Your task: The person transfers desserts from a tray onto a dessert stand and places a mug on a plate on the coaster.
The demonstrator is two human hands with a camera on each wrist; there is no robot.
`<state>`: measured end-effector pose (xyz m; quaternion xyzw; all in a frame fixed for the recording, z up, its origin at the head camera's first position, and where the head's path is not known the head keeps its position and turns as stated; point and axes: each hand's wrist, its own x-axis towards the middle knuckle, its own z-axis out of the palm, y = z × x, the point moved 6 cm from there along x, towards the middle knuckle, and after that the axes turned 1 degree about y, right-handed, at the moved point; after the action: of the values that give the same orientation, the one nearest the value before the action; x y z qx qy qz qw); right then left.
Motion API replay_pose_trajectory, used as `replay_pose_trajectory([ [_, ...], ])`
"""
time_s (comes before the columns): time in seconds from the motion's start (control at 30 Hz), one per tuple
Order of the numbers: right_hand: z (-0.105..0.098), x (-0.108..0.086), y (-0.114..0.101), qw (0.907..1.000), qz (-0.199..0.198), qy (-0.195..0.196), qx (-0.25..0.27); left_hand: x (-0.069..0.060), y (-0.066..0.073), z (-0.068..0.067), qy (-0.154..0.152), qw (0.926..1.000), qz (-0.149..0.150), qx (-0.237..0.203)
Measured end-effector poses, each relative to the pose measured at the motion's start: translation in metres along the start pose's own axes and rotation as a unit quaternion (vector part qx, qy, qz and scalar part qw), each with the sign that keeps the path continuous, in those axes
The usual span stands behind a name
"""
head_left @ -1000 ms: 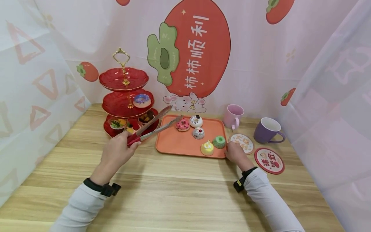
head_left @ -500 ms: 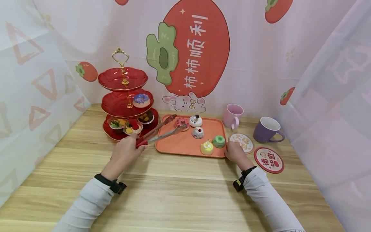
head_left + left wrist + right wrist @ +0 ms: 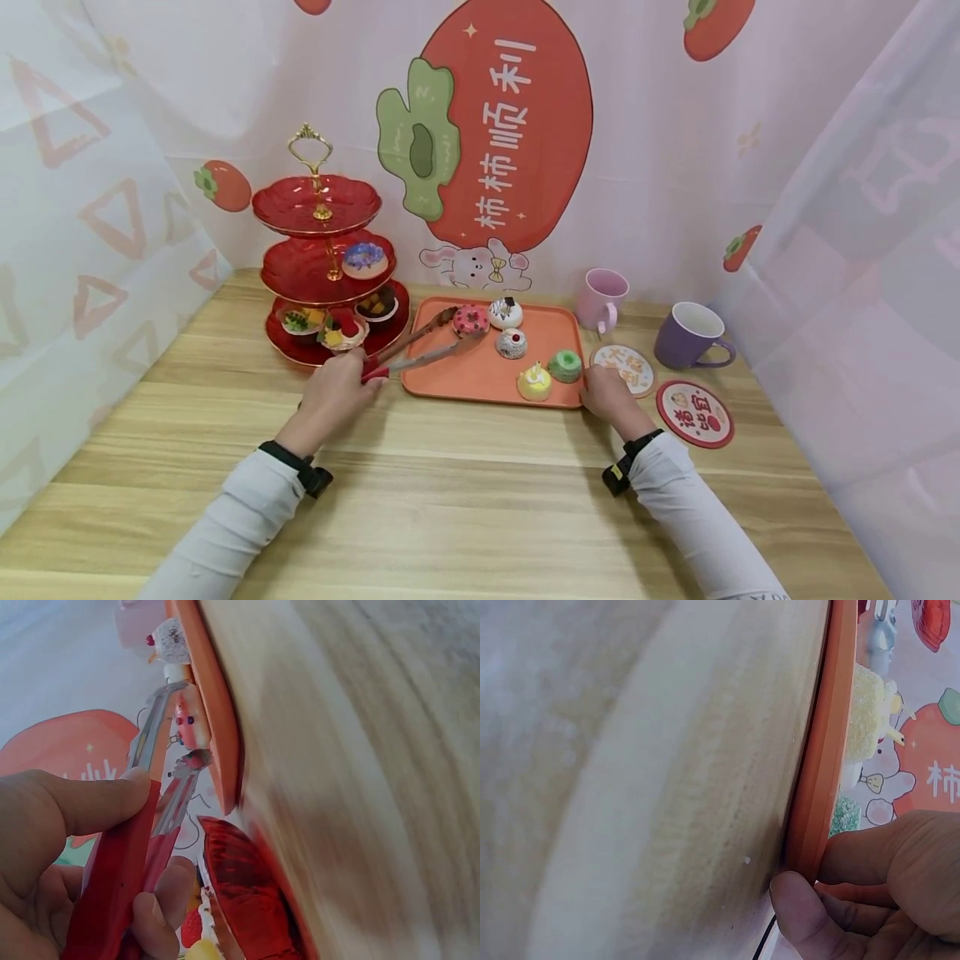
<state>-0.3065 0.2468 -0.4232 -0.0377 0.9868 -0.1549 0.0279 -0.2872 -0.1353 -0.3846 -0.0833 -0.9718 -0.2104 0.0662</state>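
Note:
My left hand (image 3: 339, 392) grips red-handled metal tongs (image 3: 112, 877), its thumb on one handle and fingers curled round the other. The tongs' tips lie on either side of a pink donut (image 3: 471, 320) on the orange tray (image 3: 450, 371); whether they touch it, I cannot tell. At the tray's near right corner, my right hand (image 3: 611, 398) pinches the rim between thumb and finger, as the right wrist view shows. Beside the donut sit a white chocolate-striped one (image 3: 506, 313) and a grey-white cake with a red berry (image 3: 512, 343). Yellow (image 3: 535, 382) and green (image 3: 565, 366) cakes sit near my right hand.
A red three-tier stand (image 3: 315, 267) at the left bears a purple-topped donut (image 3: 364, 260) and several small pastries below. Pink (image 3: 601, 298) and purple (image 3: 686, 337) mugs and two round coasters (image 3: 695, 414) are at the right. A printed cloth (image 3: 637, 125) hangs behind.
My left hand has moved right and slightly nearer me with the tongs, whose tips have come from above the tray's left side to around the pink donut. My right hand has stayed at the tray corner.

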Motion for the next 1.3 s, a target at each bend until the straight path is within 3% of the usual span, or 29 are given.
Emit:
replay_pose_trajectory([
  [0.5, -0.003, -0.003, -0.003, 0.9994, -0.025, 0.017, -0.015, 0.011, 0.006, 0.012, -0.004, 0.9999, -0.004, -0.009],
  [0.93, -0.005, -0.004, -0.006, 0.999, -0.031, 0.022, -0.023, 0.011, 0.009, 0.012, 0.027, 0.9995, 0.016, -0.011],
  [1.3, -0.005, -0.004, -0.006, 0.9992, -0.03, 0.021, -0.018, 0.01, 0.007, 0.013, 0.03, 0.9994, 0.014, -0.007],
])
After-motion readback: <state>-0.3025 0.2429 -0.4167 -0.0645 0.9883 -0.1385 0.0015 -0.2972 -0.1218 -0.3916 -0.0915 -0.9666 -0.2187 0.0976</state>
